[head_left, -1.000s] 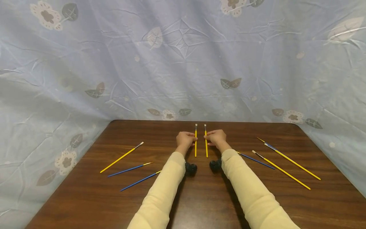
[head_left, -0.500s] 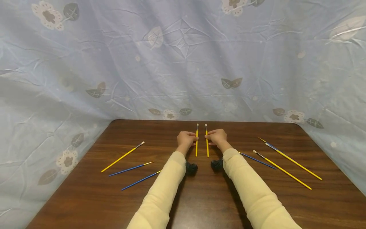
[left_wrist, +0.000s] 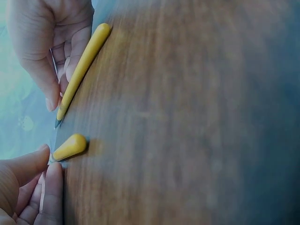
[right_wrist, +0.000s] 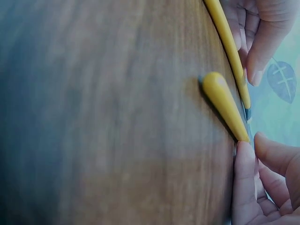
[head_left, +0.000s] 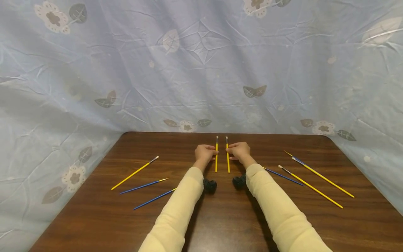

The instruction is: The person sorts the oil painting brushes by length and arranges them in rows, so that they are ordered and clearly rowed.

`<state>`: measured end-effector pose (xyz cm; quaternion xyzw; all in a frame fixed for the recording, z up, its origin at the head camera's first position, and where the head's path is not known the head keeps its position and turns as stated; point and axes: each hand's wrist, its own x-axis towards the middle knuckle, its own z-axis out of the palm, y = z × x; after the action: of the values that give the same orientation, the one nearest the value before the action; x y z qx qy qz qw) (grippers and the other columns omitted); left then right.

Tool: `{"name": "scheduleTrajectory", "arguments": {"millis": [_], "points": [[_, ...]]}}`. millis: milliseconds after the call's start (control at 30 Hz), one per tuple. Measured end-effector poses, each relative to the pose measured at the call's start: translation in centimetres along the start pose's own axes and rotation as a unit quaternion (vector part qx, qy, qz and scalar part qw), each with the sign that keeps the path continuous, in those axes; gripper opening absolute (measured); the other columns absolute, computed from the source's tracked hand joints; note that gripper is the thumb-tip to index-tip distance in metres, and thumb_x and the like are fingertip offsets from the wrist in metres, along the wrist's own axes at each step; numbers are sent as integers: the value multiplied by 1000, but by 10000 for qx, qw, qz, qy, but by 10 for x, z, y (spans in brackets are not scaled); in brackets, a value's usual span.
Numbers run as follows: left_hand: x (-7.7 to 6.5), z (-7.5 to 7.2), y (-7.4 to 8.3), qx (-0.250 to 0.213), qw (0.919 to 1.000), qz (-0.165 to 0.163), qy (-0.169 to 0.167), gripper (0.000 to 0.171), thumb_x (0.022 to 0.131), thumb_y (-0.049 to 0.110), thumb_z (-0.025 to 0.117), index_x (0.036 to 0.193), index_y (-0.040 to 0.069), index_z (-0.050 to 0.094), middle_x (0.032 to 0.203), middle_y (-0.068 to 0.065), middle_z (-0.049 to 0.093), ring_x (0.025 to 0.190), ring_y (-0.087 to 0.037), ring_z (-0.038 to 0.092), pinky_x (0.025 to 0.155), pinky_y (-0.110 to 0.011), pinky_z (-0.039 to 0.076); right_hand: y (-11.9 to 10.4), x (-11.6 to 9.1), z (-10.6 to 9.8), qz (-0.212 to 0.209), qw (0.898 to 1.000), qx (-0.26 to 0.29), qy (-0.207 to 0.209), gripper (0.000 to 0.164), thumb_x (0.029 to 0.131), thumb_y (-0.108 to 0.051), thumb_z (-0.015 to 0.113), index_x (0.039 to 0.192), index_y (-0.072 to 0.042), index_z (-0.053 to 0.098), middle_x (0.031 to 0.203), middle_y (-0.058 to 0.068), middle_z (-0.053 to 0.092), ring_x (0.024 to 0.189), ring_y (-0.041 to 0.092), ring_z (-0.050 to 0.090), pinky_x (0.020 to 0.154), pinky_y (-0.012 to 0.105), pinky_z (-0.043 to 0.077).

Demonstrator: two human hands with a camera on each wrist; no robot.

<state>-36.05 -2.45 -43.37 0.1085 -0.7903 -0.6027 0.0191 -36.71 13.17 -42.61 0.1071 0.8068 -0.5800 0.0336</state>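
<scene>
Two yellow-handled paintbrushes with pale bristles lie side by side on the brown table, bristles toward the far edge. My left hand (head_left: 205,153) pinches the left paintbrush (head_left: 216,161) between thumb and fingers; its rounded handle end shows close up in the left wrist view. Around the right paintbrush (head_left: 228,162), a few centimetres away and nearly parallel, my right hand (head_left: 239,152) has thumb and fingertips closed. In the right wrist view, the right hand (right_wrist: 269,183) meets its brush (right_wrist: 225,103) below the rounded end, while the left hand's thumb (right_wrist: 269,44) touches the other.
To the left lie a yellow paintbrush (head_left: 134,173) and two blue paintbrushes (head_left: 145,186), one partly behind the left sleeve. On the right are a blue paintbrush (head_left: 283,176) and yellow ones (head_left: 315,191), two overlapping at their tips. A patterned curtain (head_left: 201,70) hangs behind the table (head_left: 207,224).
Both hands keep their pinch on the two central paintbrushes. The whole view shifts a few pixels; otherwise the hands and brushes stay in practically the same places.
</scene>
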Motion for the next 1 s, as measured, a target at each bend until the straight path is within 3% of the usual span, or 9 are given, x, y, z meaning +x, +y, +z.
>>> {"name": "scheduleTrajectory", "arguments": {"millis": [200,367,633,1000], "points": [[0,0,-5,-100,9999,-11,-18,21,80,4,80,99,-1,75,87,-10,71,59,-12,64,52,-22,55,1,-5,-3,20,9996,190,-219,31,90,-7,70,118,4,66,111,20,67,99,27,66,64,29,59],[-2,-1,-3,-386,9992,79,-92,23,82,5,78,104,0,74,94,-11,71,68,-15,66,55,-24,56,-3,-7,-8,-81,9991,260,-317,31,91,-6,68,119,5,65,114,21,65,102,30,64,66,30,59],[-8,-4,5,-556,9979,335,-88,24,84,7,76,106,0,73,101,-11,71,85,-22,66,58,-29,58,-12,-4,-20,-166,9977,538,-377,34,92,-6,68,122,8,61,119,23,63,107,31,62,69,29,59],[-11,-21,22,-901,9944,337,-445,29,88,10,74,114,-1,70,110,-15,68,97,-31,67,66,-32,59,-28,-9,-34,-247,9955,757,-520,38,92,-7,67,126,8,58,124,24,61,109,36,61,72,30,58]]}}
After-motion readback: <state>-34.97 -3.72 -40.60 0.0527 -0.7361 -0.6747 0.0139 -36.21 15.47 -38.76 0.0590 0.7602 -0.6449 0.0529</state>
